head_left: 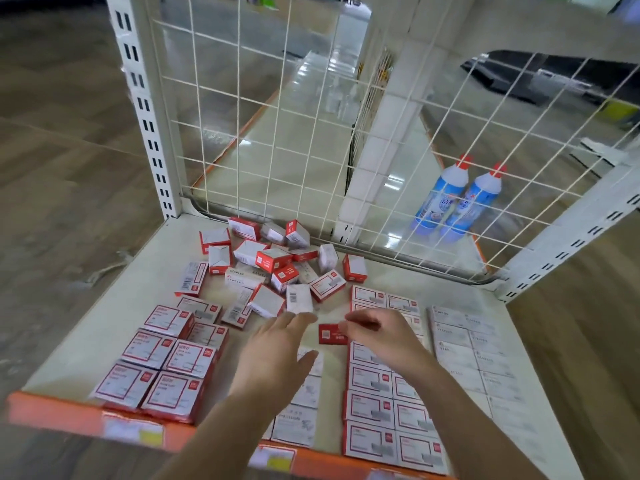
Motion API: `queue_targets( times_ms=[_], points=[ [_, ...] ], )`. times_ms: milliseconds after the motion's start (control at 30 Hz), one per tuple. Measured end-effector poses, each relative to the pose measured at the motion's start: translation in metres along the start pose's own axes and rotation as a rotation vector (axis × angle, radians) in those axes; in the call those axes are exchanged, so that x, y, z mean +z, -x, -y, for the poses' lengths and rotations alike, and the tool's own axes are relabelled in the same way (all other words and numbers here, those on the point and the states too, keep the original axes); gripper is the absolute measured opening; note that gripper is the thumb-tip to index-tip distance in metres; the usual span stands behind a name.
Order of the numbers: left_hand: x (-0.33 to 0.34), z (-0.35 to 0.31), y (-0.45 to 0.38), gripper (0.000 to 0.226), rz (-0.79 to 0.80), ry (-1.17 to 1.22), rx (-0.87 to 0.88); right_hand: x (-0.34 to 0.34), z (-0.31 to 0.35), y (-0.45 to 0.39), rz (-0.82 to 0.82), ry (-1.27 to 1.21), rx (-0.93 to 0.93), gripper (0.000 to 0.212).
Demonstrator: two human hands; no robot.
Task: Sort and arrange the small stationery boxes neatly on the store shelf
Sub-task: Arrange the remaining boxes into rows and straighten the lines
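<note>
A loose heap of small red-and-white stationery boxes (277, 265) lies at the back of the cream shelf (104, 327). Tidy rows stand at the front: red-framed boxes on the left (166, 365), a white column (304, 403) under my left arm, red-framed rows (384, 410) in the middle right, and white staple boxes (471, 348) at the far right. My right hand (377, 334) pinches a small red box (330, 334) at the head of the middle-right rows. My left hand (277, 355) hovers beside it with fingers spread, holding nothing.
A white wire grid (277, 109) backs the shelf, with slotted uprights (145, 109) at both corners. Two blue-and-white bottles (453, 199) stand behind the grid at the right. An orange price rail (86, 415) runs along the front edge.
</note>
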State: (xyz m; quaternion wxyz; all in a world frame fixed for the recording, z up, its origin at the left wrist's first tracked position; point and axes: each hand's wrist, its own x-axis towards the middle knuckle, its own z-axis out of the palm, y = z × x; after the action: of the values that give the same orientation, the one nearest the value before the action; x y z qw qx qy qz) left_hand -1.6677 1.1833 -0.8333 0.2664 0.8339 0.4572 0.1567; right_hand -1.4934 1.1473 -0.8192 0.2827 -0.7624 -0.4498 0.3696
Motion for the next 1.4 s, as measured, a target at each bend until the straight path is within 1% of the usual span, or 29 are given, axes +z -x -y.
queue_targets(
  times_ms=[133, 333, 400, 467, 567, 633, 667, 733, 767, 833, 900, 967, 1000, 1067, 1167, 1267, 1333, 1400],
  points=[
    [-0.009, -0.001, 0.002, 0.040, 0.001, -0.035, 0.074, 0.000, 0.003, 0.010, 0.012, -0.043, -0.033, 0.016],
    [-0.016, -0.012, 0.005, 0.037, 0.029, -0.118, 0.122, -0.001, 0.000, 0.020, 0.009, -0.125, -0.038, 0.010],
    [-0.018, -0.015, 0.006, 0.035, 0.034, -0.125, 0.122, 0.000, -0.001, 0.021, 0.027, -0.166, -0.039, 0.014],
    [-0.019, -0.017, 0.006, 0.035, 0.038, -0.110, 0.104, 0.000, -0.003, 0.022, 0.033, -0.216, -0.031, 0.023],
    [-0.018, -0.017, 0.004, 0.031, 0.025, 0.000, -0.004, 0.000, -0.008, 0.022, 0.034, -0.351, 0.004, 0.034],
    [-0.018, -0.017, 0.002, 0.022, 0.013, 0.099, -0.096, 0.001, -0.012, 0.019, 0.030, -0.418, 0.019, 0.036],
    [-0.019, -0.016, 0.001, 0.017, 0.003, 0.140, -0.135, 0.003, -0.014, 0.018, 0.032, -0.412, 0.010, 0.033],
    [-0.019, -0.015, -0.001, 0.009, -0.031, 0.225, -0.205, 0.006, -0.017, 0.016, 0.037, -0.329, -0.032, 0.019],
    [-0.020, -0.014, -0.002, 0.006, -0.053, 0.277, -0.244, 0.008, -0.018, 0.016, 0.041, -0.284, -0.064, 0.015],
    [-0.020, -0.013, -0.005, 0.007, -0.091, 0.397, -0.334, 0.013, -0.018, 0.018, 0.067, -0.249, -0.116, 0.023],
    [-0.020, -0.011, -0.009, 0.011, -0.132, 0.516, -0.430, 0.018, -0.018, 0.022, 0.099, -0.278, -0.135, 0.033],
    [-0.020, -0.009, -0.011, 0.016, -0.135, 0.616, -0.516, 0.023, -0.016, 0.023, 0.098, -0.292, -0.155, 0.041],
    [-0.019, -0.008, -0.012, 0.018, -0.118, 0.653, -0.550, 0.025, -0.016, 0.022, 0.077, -0.282, -0.167, 0.041],
    [-0.018, -0.004, -0.014, 0.017, -0.083, 0.688, -0.587, 0.028, -0.014, 0.019, 0.034, -0.244, -0.187, 0.033],
    [-0.019, 0.001, -0.014, 0.012, -0.033, 0.659, -0.559, 0.026, -0.010, 0.016, -0.002, -0.210, -0.213, 0.018],
    [-0.020, 0.002, -0.009, 0.009, 0.076, 0.541, -0.463, 0.019, -0.006, 0.014, -0.008, -0.187, -0.255, 0.019],
    [-0.020, 0.003, -0.007, 0.008, 0.136, 0.484, -0.400, 0.017, -0.004, 0.013, 0.041, -0.185, -0.277, 0.023],
    [-0.019, 0.004, -0.007, 0.008, 0.170, 0.479, -0.373, 0.017, -0.003, 0.013, 0.102, -0.203, -0.275, 0.022]
  ],
)
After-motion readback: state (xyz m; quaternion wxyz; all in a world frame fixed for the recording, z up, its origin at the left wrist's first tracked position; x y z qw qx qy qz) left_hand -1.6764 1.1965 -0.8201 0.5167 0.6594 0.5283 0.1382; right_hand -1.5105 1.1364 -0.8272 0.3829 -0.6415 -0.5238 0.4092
